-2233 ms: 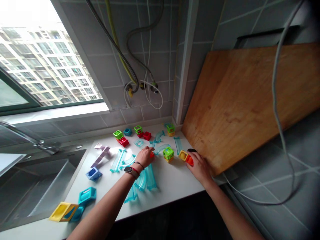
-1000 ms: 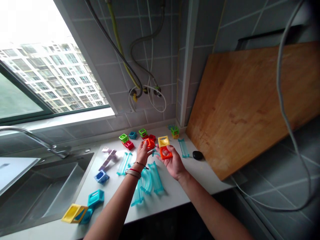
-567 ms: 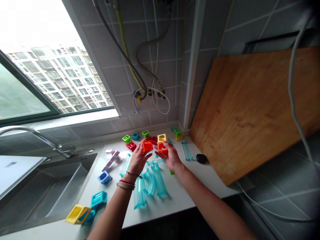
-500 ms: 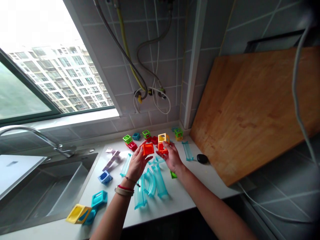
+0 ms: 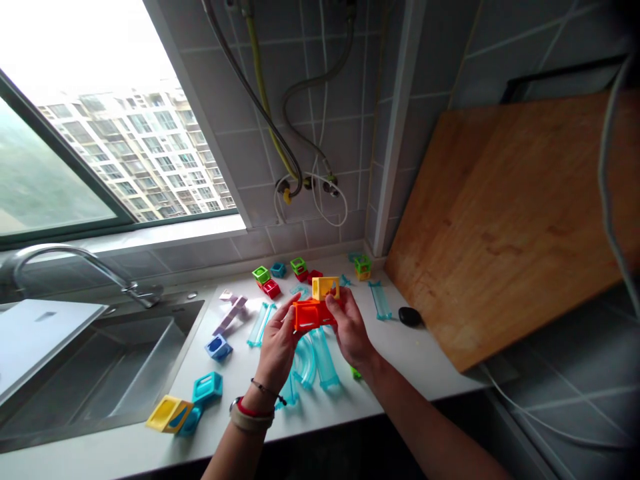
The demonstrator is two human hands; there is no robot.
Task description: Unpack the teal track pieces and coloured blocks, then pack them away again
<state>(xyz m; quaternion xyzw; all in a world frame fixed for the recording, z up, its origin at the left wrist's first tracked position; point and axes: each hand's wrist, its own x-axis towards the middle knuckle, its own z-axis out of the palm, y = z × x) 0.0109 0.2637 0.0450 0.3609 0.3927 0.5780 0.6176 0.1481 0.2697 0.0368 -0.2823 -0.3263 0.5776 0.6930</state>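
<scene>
Brought together since the earlier frame: left orange block (image 5: pixel 307 315) now up against right orange block (image 5: pixel 329 312), near centre of frame, where a gap showed before. Shifted slightly right and down in the frame too.

Gripping left orange block by its left side in left hand (image 5: pixel 275 347), between thumb and fingers. Clasping right orange block in right hand (image 5: pixel 354 333), thumb on the near face, fingers mostly hidden behind. Carrying yellow block (image 5: pixel 325 288) on top of the right one, just under the thumb tip's reach. Held above the counter (image 5: pixel 400 360), not resting on it.

Looks like joining the two orange blocks side by side. Can't tell if locked or merely touching. Judged next: calls for lining up the faces, then a steady inward push from both sides, without knocking yellow block loose.

Reaching up from bottom centre with left forearm, wrist bent a little, palm turned inward. Slanting in from lower right with right forearm, palm turned inward as well. Facing each other at about equal height, near centre.

Lying below and behind the hands: teal tracks (image 5: pixel 326 363), partly covered. Peeking out under right wrist: green block (image 5: pixel 355 373). Sitting right of centre: black object (image 5: pixel 409 316). Scattered toward lower left: blue block (image 5: pixel 219 347), lavender piece (image 5: pixel 233 315).
</scene>
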